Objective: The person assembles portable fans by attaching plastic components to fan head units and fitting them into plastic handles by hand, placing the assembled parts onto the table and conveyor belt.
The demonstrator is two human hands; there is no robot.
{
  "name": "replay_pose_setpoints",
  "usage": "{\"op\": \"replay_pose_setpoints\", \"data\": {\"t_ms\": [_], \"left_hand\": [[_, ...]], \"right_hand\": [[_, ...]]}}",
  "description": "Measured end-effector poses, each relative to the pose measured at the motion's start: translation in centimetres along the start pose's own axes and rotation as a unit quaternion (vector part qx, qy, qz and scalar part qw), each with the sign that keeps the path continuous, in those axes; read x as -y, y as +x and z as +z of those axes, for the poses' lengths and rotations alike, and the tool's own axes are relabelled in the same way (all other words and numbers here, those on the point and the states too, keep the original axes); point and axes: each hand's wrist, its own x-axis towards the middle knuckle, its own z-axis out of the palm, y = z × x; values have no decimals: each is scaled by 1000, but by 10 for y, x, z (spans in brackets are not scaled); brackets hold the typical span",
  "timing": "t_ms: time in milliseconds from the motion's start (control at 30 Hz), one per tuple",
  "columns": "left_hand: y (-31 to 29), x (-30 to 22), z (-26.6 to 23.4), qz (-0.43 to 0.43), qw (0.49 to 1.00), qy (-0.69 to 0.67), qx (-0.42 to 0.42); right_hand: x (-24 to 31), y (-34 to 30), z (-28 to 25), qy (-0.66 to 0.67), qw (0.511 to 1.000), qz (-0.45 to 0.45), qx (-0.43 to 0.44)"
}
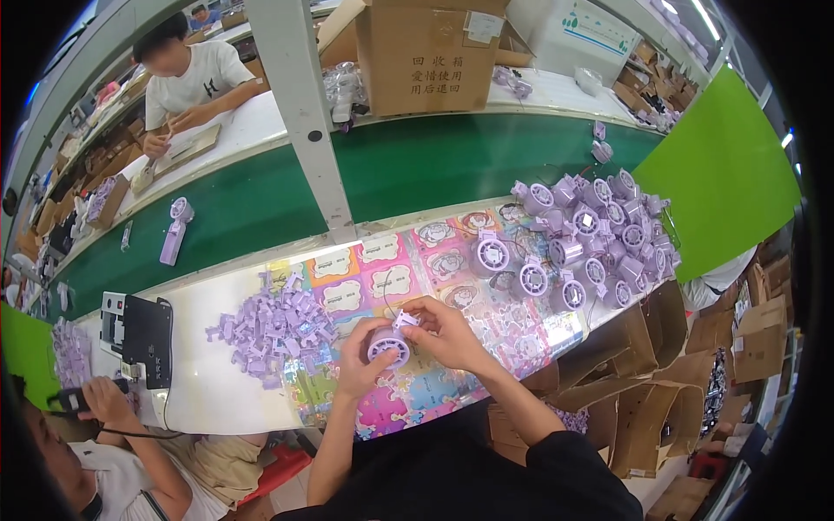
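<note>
My left hand (354, 363) is closed around a round lilac fan housing (387, 349) with a spoked grille, held just above the table. Against its upper edge, the fingers of my right hand (447, 333) pinch a small lilac plastic piece (406, 321). A thin dark wire sticks up by that piece; where the two parts meet is partly hidden by my fingers. Left of my hands lies a heap of small lilac plastic pieces (274, 328). To the far right is a pile of similar lilac fan housings (599, 227), some with wires.
Colourful printed sheets (391, 282) cover the white table (201, 382). A black device (146, 340) stands at the left. Beyond runs a green conveyor belt (417, 159) carrying a lilac fan (176, 233). Co-workers sit at left and far left; open cardboard boxes (638, 417) stand at the right.
</note>
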Motion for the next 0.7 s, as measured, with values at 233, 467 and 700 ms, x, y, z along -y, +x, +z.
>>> {"op": "replay_pose_setpoints", "data": {"t_ms": [233,467,700], "left_hand": [[6,3,5,-48,999,-2,-17],[8,14,14,-26,996,-1,-86],[8,11,8,-28,992,-84,-87]], "right_hand": [[7,3,4,-114,993,-21,-24],[2,-1,6,-3,999,32,-9],[5,-3,4,-19,999,37,31]]}}
